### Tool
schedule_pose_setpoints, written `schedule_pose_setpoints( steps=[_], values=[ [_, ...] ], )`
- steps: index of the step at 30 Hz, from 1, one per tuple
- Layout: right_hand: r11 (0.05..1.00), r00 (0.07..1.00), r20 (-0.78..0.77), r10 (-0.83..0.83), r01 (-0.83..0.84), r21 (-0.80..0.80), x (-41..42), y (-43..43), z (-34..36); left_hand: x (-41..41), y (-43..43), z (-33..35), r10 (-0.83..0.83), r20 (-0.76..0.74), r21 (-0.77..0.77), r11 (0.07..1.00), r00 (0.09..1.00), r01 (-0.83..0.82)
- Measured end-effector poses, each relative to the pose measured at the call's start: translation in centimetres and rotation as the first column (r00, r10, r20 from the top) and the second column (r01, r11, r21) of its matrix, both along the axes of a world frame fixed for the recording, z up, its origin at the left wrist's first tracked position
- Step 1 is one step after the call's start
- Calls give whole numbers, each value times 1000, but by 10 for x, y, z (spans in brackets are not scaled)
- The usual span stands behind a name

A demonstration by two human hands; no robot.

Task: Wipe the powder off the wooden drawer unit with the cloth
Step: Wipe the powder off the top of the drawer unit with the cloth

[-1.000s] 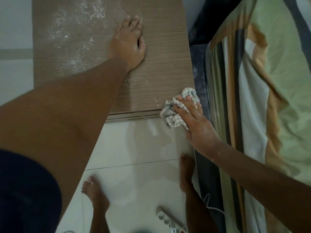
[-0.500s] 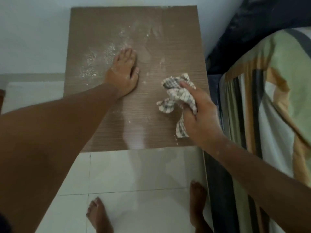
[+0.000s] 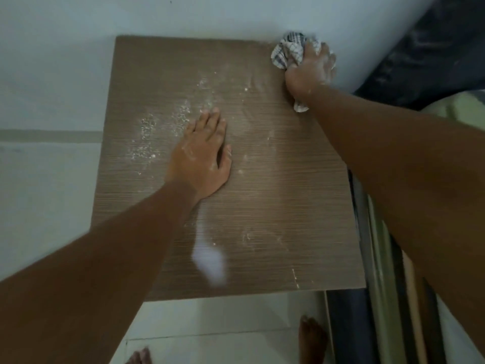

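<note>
The right hand (image 3: pixel 308 72) is closed tight around the cloth (image 3: pixel 288 52), a checked rag bunched into a ball. It presses the cloth down at the far right corner of the wooden drawer unit (image 3: pixel 275 206), right next to the wall (image 3: pixel 183 17). A bit of cloth sticks out under the wrist. There is white dust on this hand.

The left hand (image 3: pixel 202 156) lies flat on the surface with its fingers straight and close together. It holds nothing. It sits near the middle of the brown top.

The powder (image 3: pixel 162 127) is mostly left of the left hand, in white specks. Thin pale smears show on the right half too. A bright blurry spot sits near the front edge; it cannot be told if it is powder or shine.

The floor (image 3: pixel 210 324) has pale tiles. Two bare feet (image 3: pixel 312 337) stand there, cut off at the bottom. A striped bed (image 3: pixel 388 285) is on the right, mostly hidden by the right arm.
</note>
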State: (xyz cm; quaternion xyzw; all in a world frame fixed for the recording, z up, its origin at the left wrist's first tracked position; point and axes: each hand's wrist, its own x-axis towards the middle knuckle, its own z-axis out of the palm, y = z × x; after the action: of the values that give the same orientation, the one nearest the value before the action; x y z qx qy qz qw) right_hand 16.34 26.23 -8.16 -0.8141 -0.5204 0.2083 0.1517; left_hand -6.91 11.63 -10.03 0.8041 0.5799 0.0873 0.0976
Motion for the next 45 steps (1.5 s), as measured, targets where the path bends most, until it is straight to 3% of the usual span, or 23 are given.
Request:
schedule_pose_setpoints(
  steps=[2,7,11,14,45],
  values=[
    [995,997,52,59,-55,-78,-17,11,-1,0,2,-2,-6,-1,0,1000,1000,6],
    [957,955,92,281,-271,-105,-40,7,3,-2,6,-5,-30,-42,-4,1000,999,30],
    [846,835,145,532,-530,-52,-37,-14,-2,-1,4,-5,-26,-49,10,1000,998,26],
    [773,757,192,625,-634,-16,-34,-33,-11,-1,3,-3,-14,-37,20,1000,999,15],
    [503,484,228,845,-863,-33,3,-334,-18,2,-21,15,23,-58,-77,997,998,-27]
  ],
)
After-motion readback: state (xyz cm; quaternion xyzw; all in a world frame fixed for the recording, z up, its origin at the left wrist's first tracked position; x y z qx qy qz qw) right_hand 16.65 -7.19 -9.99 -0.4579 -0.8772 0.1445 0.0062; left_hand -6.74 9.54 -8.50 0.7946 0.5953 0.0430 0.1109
